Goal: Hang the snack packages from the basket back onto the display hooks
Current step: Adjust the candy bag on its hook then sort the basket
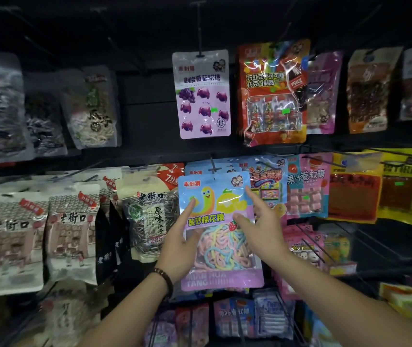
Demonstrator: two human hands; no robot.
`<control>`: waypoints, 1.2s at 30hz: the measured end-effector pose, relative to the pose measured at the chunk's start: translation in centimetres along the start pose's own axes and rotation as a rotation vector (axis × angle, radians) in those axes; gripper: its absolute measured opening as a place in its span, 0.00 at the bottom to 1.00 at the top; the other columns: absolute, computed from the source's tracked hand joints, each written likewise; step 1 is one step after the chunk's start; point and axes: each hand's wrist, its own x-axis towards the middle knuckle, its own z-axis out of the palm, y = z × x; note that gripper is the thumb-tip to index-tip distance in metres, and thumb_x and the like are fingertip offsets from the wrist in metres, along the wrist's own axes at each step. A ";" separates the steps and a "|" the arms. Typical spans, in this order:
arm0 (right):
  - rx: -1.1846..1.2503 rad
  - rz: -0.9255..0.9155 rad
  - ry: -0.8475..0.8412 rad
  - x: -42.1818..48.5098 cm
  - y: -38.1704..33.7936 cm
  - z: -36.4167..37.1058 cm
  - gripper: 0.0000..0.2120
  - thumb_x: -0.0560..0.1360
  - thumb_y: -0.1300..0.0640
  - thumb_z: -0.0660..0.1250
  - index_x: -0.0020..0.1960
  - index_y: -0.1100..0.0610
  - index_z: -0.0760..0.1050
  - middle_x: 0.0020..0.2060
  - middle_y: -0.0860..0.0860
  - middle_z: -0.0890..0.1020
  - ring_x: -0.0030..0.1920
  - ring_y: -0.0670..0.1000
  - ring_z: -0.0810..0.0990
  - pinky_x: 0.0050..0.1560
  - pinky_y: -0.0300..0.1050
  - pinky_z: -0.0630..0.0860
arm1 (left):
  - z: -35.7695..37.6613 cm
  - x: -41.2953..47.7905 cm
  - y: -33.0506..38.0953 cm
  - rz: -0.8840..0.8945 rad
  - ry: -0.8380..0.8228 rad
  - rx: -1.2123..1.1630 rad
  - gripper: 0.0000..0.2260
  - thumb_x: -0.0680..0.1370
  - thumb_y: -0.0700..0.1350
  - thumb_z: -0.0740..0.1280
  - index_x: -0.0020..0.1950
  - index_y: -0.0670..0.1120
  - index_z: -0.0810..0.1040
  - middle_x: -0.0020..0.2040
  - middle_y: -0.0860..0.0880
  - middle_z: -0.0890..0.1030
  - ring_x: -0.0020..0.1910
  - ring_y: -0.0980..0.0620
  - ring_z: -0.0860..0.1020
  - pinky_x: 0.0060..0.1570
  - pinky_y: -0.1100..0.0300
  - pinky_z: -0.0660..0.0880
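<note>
Straight below the grape-gummy pouch (201,93), one row down: the sour-marshmallow pouch (221,229), foremost in a stack of similar blue packs, top hole up at the wire hook (213,169) — fully seated or only just on, hard to tell.

Left hand (181,237) loose and flat, index finger laid straight up the pouch's left edge, nothing clenched. Right hand (262,222) likewise spread, forefinger reaching toward the upper right corner, thumb resting on the printed front. Pressing and steadying rather than pinching, so far as visible.

Handling, by the look of it: light, soft, glossy film — slippery under dry fingers, floppy below the header, apt to swing on the hook. Squashy candy ropes behind a clear window, so little to fear short of a hard squeeze. Best taken by the stiffer sealed header either side of the hole, not by the belly.

Writing: red brand mark 乖刺猬 top left, 酸砂棉花糖 across the middle, "TANG" in pale letters near the bottom, the rest of that line blurred. On the grape-gummy pouch, the same brand mark and 剥皮葡萄软糖. Right of it, a red pouch (273,93) marked 巧克力制品. Below and left of it, a seed bag (149,214) reading 老街口 and 原味瓜子. Below and right, a pink pack (307,186) with 果汁卷软糖.
</note>
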 end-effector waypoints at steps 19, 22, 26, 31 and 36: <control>-0.165 0.074 -0.068 3.0 0.6 -0.1 0.37 0.82 0.56 0.72 0.85 0.44 0.57 0.82 0.46 0.65 0.78 0.55 0.71 0.74 0.55 0.72 | 0.7 4.0 -1.3 -0.112 -0.027 0.059 0.35 0.82 0.34 0.68 0.82 0.62 0.64 0.75 0.54 0.73 0.37 0.52 0.83 0.36 0.59 0.81; -0.300 0.069 -0.115 5.0 1.2 0.2 0.43 0.80 0.55 0.75 0.87 0.48 0.54 0.81 0.51 0.67 0.80 0.56 0.67 0.78 0.57 0.67 | 1.9 6.4 -2.2 -0.134 -0.007 0.154 0.36 0.80 0.37 0.70 0.84 0.58 0.61 0.63 0.45 0.80 0.30 0.57 0.77 0.31 0.64 0.75; -0.370 0.118 -0.178 6.7 1.3 0.4 0.42 0.80 0.55 0.74 0.87 0.53 0.54 0.81 0.54 0.67 0.82 0.58 0.64 0.79 0.58 0.67 | 2.6 9.0 -4.8 -0.174 0.054 0.183 0.42 0.73 0.47 0.73 0.81 0.68 0.58 0.68 0.41 0.74 0.47 0.49 0.85 0.38 0.63 0.81; -0.433 0.090 -0.229 6.4 2.0 0.1 0.42 0.81 0.54 0.72 0.87 0.53 0.52 0.83 0.53 0.64 0.84 0.57 0.59 0.81 0.56 0.62 | 3.6 7.6 -3.2 -0.189 0.038 0.272 0.44 0.78 0.42 0.73 0.84 0.66 0.51 0.77 0.46 0.60 0.61 0.50 0.76 0.52 0.71 0.74; -0.461 0.107 -0.175 2.1 3.7 0.0 0.37 0.81 0.54 0.71 0.85 0.48 0.58 0.80 0.53 0.65 0.80 0.58 0.64 0.76 0.52 0.67 | 4.6 3.5 -4.0 -0.154 0.079 0.288 0.37 0.78 0.46 0.72 0.82 0.63 0.60 0.76 0.50 0.67 0.68 0.54 0.75 0.63 0.59 0.74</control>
